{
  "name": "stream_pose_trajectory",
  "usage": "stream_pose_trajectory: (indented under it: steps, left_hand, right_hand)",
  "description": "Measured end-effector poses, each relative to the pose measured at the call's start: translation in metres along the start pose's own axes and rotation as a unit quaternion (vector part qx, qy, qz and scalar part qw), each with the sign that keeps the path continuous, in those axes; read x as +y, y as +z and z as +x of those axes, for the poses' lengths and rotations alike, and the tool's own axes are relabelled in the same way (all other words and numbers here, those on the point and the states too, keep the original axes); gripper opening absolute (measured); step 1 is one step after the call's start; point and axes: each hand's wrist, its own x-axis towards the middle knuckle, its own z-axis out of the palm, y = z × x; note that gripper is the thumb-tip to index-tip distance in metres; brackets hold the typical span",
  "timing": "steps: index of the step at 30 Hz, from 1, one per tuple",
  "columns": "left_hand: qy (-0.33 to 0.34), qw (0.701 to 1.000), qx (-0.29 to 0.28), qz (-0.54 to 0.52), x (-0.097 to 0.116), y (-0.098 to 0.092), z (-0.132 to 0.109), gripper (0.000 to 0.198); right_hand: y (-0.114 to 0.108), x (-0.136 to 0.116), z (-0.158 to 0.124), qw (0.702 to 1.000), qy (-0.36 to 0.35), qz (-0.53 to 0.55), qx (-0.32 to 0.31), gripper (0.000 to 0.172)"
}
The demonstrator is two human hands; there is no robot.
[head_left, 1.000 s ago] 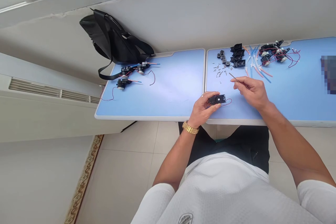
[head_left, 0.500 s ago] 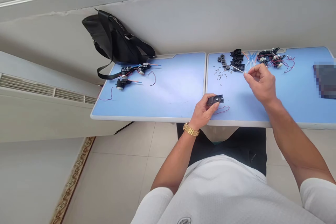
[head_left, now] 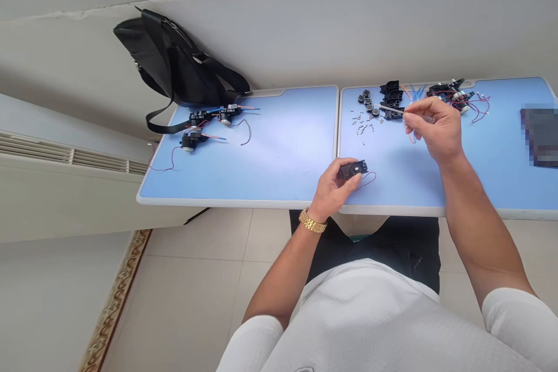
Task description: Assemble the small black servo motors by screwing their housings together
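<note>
My left hand (head_left: 335, 186) grips a small black plastic housing (head_left: 354, 170) with a pale round spot on its face, just above the table's front edge. A thin red-and-black wire (head_left: 369, 180) loops out beside it. In my right hand (head_left: 436, 128), closed in a pinch, is a slim screwdriver (head_left: 392, 109) whose metal shaft points left. The handle is partly hidden by the fingers. Its tip is by a group of small round black parts (head_left: 369, 106) and black housings (head_left: 391, 93). Loose small screws (head_left: 361, 123) lie scattered close by.
Finished-looking black assemblies (head_left: 194, 140) with wires lie on the left blue table (head_left: 279, 157). A black bag (head_left: 174, 64) leans on the wall there. More wired assemblies (head_left: 453, 93) and blue ties (head_left: 418, 93) are at the back right, with a blurred dark object (head_left: 544, 133) at far right.
My right hand has turned, and the screwdriver now lies flatter, its tip slightly higher and further left. The housing in my left hand has tilted a little. The view has shifted slightly.
</note>
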Motion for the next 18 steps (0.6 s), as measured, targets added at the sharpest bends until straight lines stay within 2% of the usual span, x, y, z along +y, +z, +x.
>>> stream_pose_trajectory:
  steps: [4, 6, 14, 18]
  left_hand:
    - [0.0, 1.0, 0.022, -0.01, -0.001, -0.001, -0.002, 0.055]
    - [0.01, 0.999, 0.03, -0.003, -0.001, -0.001, -0.004, 0.054]
    - [-0.004, 0.999, 0.009, 0.032, 0.001, -0.001, -0.009, 0.054]
    - [0.002, 1.0, 0.01, 0.03, 0.0, 0.0, -0.01, 0.051]
  right_hand:
    - [-0.006, -0.008, -0.001, 0.992, 0.059, -0.029, -0.107, 0.014]
    - [-0.008, -0.008, -0.001, 0.986, 0.083, -0.054, -0.136, 0.012]
    - [-0.008, 0.002, -0.001, 0.974, 0.091, -0.114, -0.171, 0.011]
    - [-0.005, 0.002, -0.001, 0.975, 0.07, -0.115, -0.174, 0.011]
